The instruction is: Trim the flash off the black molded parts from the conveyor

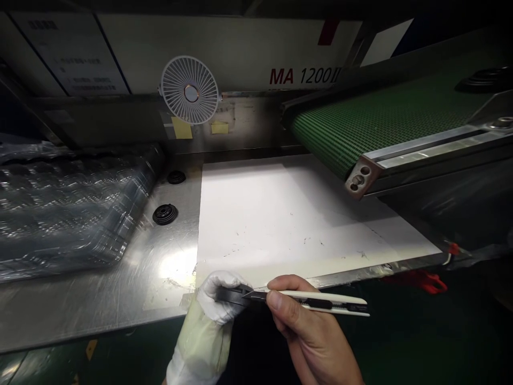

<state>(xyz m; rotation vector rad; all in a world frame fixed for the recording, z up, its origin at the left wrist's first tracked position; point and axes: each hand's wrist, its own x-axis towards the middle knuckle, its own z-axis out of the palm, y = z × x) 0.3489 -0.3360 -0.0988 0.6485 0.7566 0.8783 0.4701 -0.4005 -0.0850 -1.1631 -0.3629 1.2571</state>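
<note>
My left hand (218, 302), in a white glove, is closed around a round black ribbed part (232, 295) at the front edge of the bench. In my bare right hand (298, 315) is a white-handled utility knife (340, 302), gripped between thumb and fingers. Its blade points left and lies against the rim of the black part, as far as I can see. Glove and fingers hide much of the part. Two similar black ribbed discs, one nearer (165, 214) and one farther (176, 177), rest on the metal bench to the left.
A white sheet (256, 208) with small dark scraps covers the middle of the metal bench (100, 299). Stacked clear plastic trays (68, 214) stand at left. A green conveyor belt (344, 133) overhangs from the right, bearing another black part (487, 80). Behind is a white fan (191, 92).
</note>
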